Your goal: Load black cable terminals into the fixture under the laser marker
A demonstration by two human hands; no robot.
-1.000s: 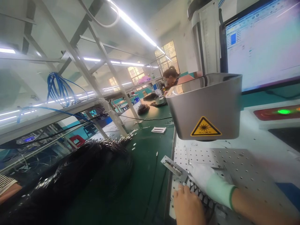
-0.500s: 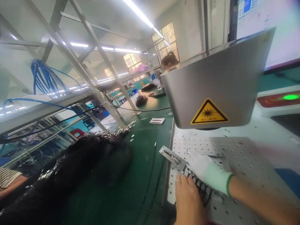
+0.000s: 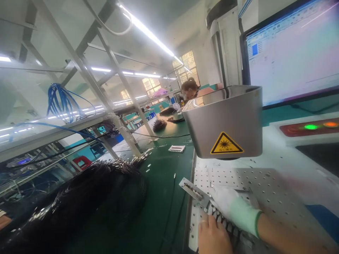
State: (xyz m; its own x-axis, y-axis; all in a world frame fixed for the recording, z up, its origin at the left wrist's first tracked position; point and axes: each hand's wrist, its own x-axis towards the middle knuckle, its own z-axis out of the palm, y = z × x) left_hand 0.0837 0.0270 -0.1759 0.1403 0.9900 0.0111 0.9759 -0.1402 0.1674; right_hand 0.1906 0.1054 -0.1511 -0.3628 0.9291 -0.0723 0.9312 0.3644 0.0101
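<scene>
Where green tabletop meets perforated plate: laser head overhead, heaped black cables far left. Metal fixture with row of thin black connector leads at plate's near edge. Gloved right hand flat on leads; bare left hand pressing beside, fingers closed. Leads judged light, flexible, easily bent; best gripped at rigid plug ends.

Two hands, one monitor, one warning label
</scene>
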